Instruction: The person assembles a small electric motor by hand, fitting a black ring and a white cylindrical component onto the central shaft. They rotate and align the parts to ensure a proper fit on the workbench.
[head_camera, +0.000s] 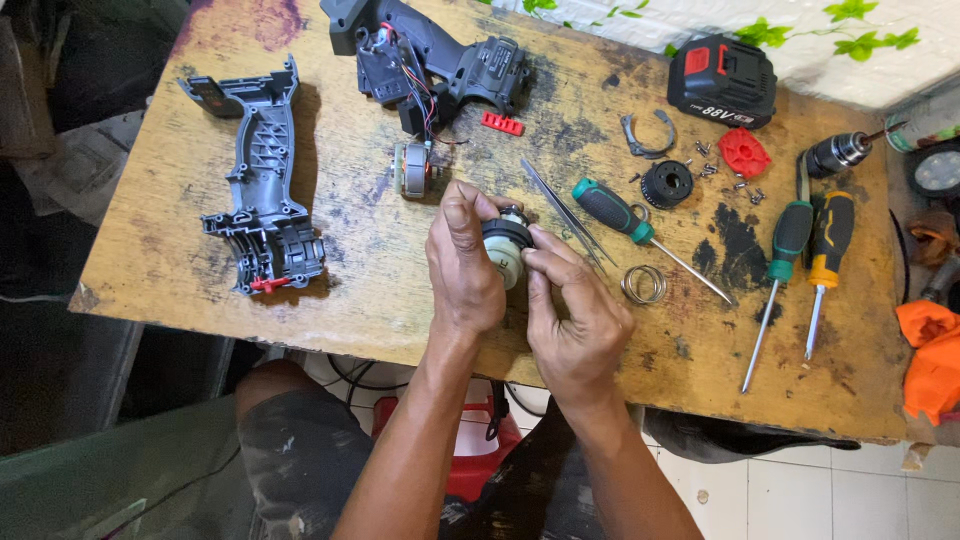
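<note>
Both hands meet over the middle of the wooden table (150, 250) — the left hand (462, 265) and right hand (575, 310) clasp a small round gearbox (506, 245) between fingertips. The drill looks fully stripped: empty housing shell (262, 185) left, motor (413, 168) loose, battery (722, 80) aside — reassembly apparently all still ahead.

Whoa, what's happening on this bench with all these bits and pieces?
A person has a power drill in pieces on a worn wooden table. Both the left hand and the right hand grip a small round motor part just above the tabletop. An empty housing shell lies to the left, the wired other half at the top, and screwdrivers and a battery to the right.
</note>
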